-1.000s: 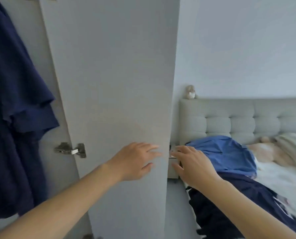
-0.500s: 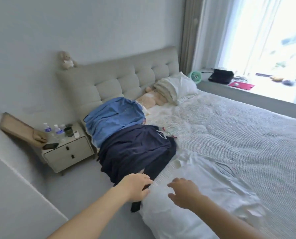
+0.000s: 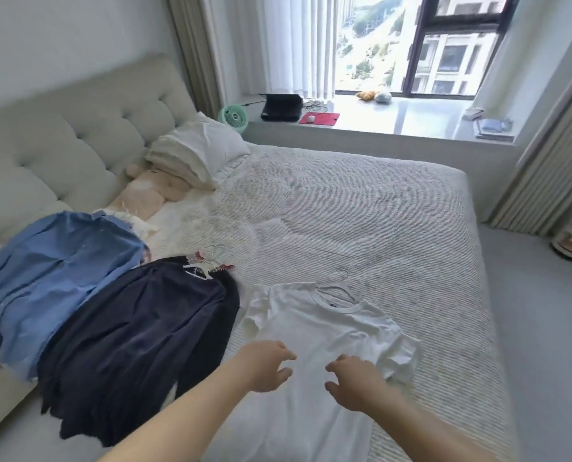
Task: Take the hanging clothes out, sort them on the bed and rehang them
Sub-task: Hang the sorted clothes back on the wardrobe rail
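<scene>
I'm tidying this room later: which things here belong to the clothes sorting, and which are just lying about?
Job: white T-shirt, navy garment, blue shirt, hangers, bed.
Lying about: pillow, green fan, red mat, plush toy.

Daylight enters through the dark-framed window (image 3: 421, 45) at one o'clock and fills the room evenly; the scene is bright. The glossy pale window sill (image 3: 411, 118) carries a washed-out glare, and the sheer white curtain (image 3: 298, 45) at twelve o'clock glows. Shadows are soft: my left hand (image 3: 264, 366) and right hand (image 3: 354, 383) cast only faint grey patches on the white cotton T-shirt (image 3: 321, 331) below them. The dark navy garment (image 3: 138, 335) at eight o'clock loses fold detail in its darker creases. Wide-angle distortion bends the ribbed curtain (image 3: 544, 145) at three o'clock. My fingertips are slightly blurred; focus elsewhere is fair, with mild compression softness.
</scene>
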